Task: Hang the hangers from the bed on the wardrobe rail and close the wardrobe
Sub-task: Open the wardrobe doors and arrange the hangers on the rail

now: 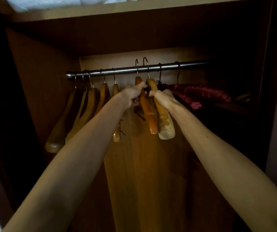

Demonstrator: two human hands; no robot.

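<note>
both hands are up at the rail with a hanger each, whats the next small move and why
Probably lower both hands a little so the hooks settle onto the rail, then let go. The left hand grips an orange wooden hanger and the right hand a paler one; both hooks arch above the rail rather than resting on it.

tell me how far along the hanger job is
Done: several wooden hangers hang on the rail. In hand: left hand and right hand each grip a hanger, hooks raised above the rail, not yet seated. Left: seat them and close the wardrobe.
</note>
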